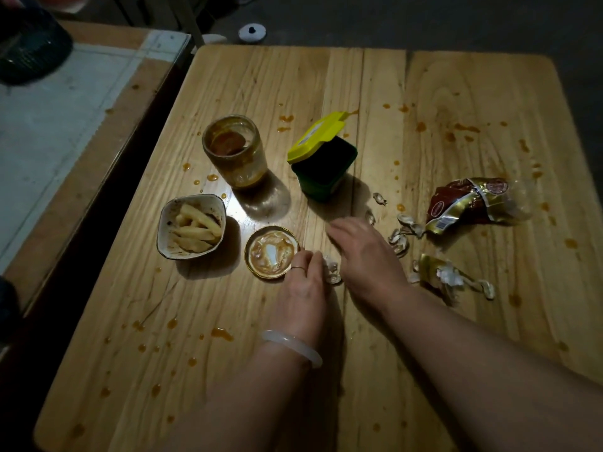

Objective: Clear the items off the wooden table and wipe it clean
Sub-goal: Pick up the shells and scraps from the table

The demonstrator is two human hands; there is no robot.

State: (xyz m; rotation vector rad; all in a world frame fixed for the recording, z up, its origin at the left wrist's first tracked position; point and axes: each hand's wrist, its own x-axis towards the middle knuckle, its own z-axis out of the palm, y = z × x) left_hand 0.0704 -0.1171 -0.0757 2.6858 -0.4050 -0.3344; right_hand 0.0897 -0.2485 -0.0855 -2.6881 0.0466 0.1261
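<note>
Frame centre: left hand (pixel 305 282) cupped on peanut shells (pixel 332 275); right hand (pixel 365 252), fingers spread flat, rakes shells together for gathering.

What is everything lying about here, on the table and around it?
wooden table: one, light wood, spattered with orange sauce
glass jar: one, clear with orange residue, left of centre
green tub: one, yellow lid hinged open, centre
square bowl: one, white, holds pale fries, left
round dish: one, gold-rimmed, sauce-smeared, beside the left hand
peanut shells: many, pale, scattered right of centre
wrappers: two, red and gold, right
dark basket: one, far left on a side surface
left hand: bracelet and ring, over shells
right hand: blurred, gathering shells
</note>
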